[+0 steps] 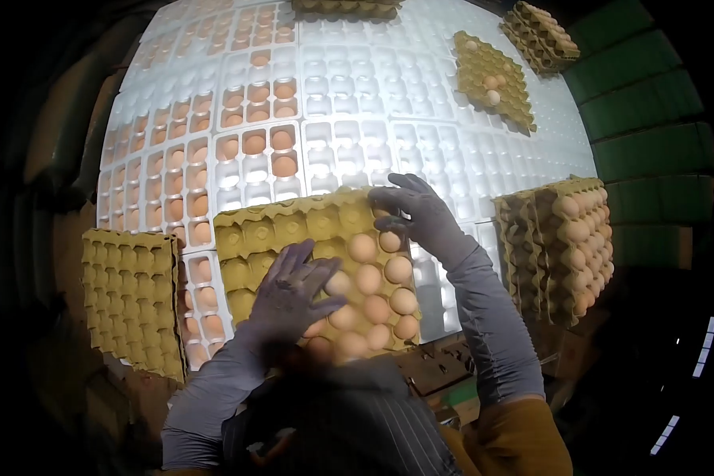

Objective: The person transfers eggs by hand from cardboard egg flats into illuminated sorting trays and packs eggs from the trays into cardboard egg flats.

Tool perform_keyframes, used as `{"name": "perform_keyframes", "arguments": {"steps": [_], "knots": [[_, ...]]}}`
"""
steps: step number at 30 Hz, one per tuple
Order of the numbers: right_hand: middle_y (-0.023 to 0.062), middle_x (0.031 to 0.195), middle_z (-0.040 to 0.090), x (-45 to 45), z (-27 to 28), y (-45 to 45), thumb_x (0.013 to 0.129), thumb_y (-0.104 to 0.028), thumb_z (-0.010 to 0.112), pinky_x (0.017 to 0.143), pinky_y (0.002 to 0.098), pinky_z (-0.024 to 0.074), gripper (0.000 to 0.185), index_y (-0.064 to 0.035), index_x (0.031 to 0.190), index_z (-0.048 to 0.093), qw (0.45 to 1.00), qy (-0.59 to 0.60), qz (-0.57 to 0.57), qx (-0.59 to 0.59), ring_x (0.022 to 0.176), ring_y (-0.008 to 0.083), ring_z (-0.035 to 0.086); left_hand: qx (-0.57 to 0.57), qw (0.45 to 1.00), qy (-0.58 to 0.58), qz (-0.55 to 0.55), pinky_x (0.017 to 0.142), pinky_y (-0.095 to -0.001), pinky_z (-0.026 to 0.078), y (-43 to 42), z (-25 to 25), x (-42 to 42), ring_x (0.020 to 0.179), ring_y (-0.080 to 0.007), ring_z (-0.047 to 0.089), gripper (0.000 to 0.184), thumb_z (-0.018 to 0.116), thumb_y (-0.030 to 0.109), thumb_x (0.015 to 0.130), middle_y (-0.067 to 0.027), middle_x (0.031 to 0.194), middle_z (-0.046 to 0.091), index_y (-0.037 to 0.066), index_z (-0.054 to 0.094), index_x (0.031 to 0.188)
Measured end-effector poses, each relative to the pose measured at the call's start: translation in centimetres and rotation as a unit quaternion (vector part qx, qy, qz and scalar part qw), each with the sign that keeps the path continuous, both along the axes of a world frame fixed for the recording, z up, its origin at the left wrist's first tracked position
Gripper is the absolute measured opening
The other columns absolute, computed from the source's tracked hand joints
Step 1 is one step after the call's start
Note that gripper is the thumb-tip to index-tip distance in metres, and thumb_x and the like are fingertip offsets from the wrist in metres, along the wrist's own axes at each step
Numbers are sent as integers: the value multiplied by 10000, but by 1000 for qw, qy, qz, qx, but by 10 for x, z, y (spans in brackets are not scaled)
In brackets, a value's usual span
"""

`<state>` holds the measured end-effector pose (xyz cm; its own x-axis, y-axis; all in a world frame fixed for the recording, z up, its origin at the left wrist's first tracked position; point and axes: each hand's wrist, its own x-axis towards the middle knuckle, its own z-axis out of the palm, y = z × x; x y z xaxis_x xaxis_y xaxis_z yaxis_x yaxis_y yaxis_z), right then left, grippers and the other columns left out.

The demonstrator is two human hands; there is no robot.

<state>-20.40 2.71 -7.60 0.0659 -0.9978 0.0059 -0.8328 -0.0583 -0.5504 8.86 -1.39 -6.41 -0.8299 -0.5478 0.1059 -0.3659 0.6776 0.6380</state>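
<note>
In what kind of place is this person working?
Probably an egg-packing room: egg flats with brown eggs, white foam egg cartons laid out in rows, and stacked green crates alongside.

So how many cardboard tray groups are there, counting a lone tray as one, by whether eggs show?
Eggs showing: 4 (middle tray, right stack, upper-right tray, corner stack)
No eggs showing: 1 (left group)
Cut off, can't tell: 1 (top group)
Total: 6

No readable text or labels anywhere.
</note>
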Motion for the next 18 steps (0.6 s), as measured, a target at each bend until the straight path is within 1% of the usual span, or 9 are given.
{"name": "perform_keyframes", "arguments": {"steps": [2, 6, 7, 8, 10, 12, 14, 16, 18], "knots": [[75, 1128, 711, -6, -1, 2, 903, -233, 720, 1029, 363, 474, 422, -78, 1288, 644, 985, -153, -80, -14, 1176, 214, 605, -59, 998, -19, -7, 1153, -505, 350, 13, -17, -9, 1261, -381, 544, 471, 762, 300, 846, -124, 1206, 682, 70, 666, 1246], [54, 1107, 694, -27, 18, 3, 969, -166, 652, 973, 281, 492, 379, -17, 1316, 619, 805, -568, -168, 30, 1063, 145, 629, -33, 999, -20, 11, 1149, -518, 358, 17, -13, -12, 1266, -384, 539, 476, 748, 289, 857, -120, 1220, 665, 80, 648, 1272], [53, 1137, 686, -27, 14, 4, 960, -186, 667, 980, 298, 490, 399, -40, 1327, 615, 876, -464, -120, 53, 1089, 154, 619, -92, 996, -11, -12, 1099, -504, 430, 16, -6, -8, 1226, -347, 574, 437, 725, 261, 900, -102, 1234, 652, 93, 627, 1291], [51, 1166, 679, -24, 11, 3, 951, -205, 683, 987, 314, 489, 419, -64, 1339, 612, 930, -352, -73, 72, 1116, 163, 609, 135, 984, 61, 103, 1059, -476, 465, 18, 3, -9, 1193, -319, 594, 409, 717, 262, 911, -101, 1222, 650, 80, 632, 1268], [78, 1242, 643, -18, -6, 2, 888, -235, 736, 993, 364, 491, 406, -147, 1277, 662, 986, -158, 39, 22, 1133, 255, 612, 545, 757, 188, 308, 980, -421, 535, 23, 25, -16, 1125, -264, 635, 361, 701, 263, 933, -99, 1198, 647, 54, 642, 1222], [88, 1229, 644, -19, -9, -1, 864, -226, 745, 974, 370, 498, 392, -128, 1238, 676, 993, -115, 22, 22, 1120, 261, 613, 605, 638, 353, 320, 809, -327, 575, 15, 35, -29, 973, -192, 660, 323, 679, 275, 946, -73, 1023, 639, 52, 629, 1174], [87, 1205, 655, -18, -11, 0, 862, -236, 748, 959, 367, 504, 396, -132, 1237, 676, 979, -198, -32, 29, 1103, 257, 622, 635, 690, 165, 306, 840, -363, 554, -3, 26, -30, 998, -226, 651, 410, 688, 347, 928, -103, 1007, 635, 54, 609, 1204], [81, 1179, 667, -19, -11, -2, 866, -217, 751, 942, 355, 514, 390, -123, 1237, 675, 970, -235, -60, 27, 1078, 236, 630, 213, 967, 0, 139, 893, -409, 528, -1, 16, -63, 1064, -285, 634, 505, 688, 420, 904, -152, 1124, 601, 58, 589, 1243], [68, 1153, 679, -21, -9, -4, 878, -168, 756, 922, 333, 527, 373, -101, 1235, 673, 972, -228, -56, 21, 1043, 200, 636, 97, 980, -110, 132, 925, -433, 518, 11, 15, -78, 1114, -337, 612, 469, 667, 394, 923, -167, 1254, 534, 69, 599, 1255]]}}
